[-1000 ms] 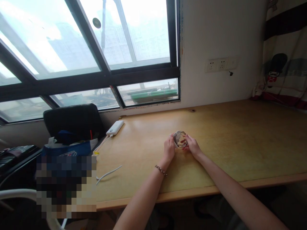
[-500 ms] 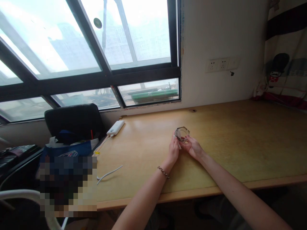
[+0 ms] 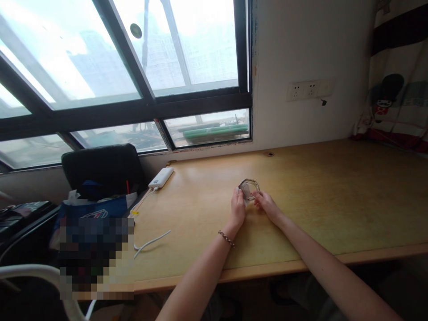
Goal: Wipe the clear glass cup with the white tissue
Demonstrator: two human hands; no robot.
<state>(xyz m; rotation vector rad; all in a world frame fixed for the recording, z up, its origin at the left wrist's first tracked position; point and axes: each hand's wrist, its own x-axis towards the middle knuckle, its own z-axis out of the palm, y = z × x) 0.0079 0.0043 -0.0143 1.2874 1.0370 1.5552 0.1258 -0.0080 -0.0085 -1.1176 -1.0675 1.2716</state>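
Far left: black chair point(image 3: 102, 171) piled with a blue bag point(image 3: 92, 209), pushed against the wooden desk point(image 3: 334, 200). On the desk near the window point(image 3: 133, 67): white power bank point(image 3: 161, 177), its white cable point(image 3: 150, 243) trailing off toward the desk's front edge. Mid-desk: left hand point(image 3: 238, 209), beaded bracelet point(image 3: 225, 238) at the wrist, fingers curled against the left side of a small faceted glass dish point(image 3: 249, 189); grip pinching the dish's rim. Dish resting low over the desk, between both hands, well apart from the power bank. Right hand point(image 3: 267, 207) touching the dish's right side with fingertips; grip loosely closed on that edge. Further right on the wall: white sockets point(image 3: 309, 90). Far right: patterned curtain point(image 3: 397, 102).
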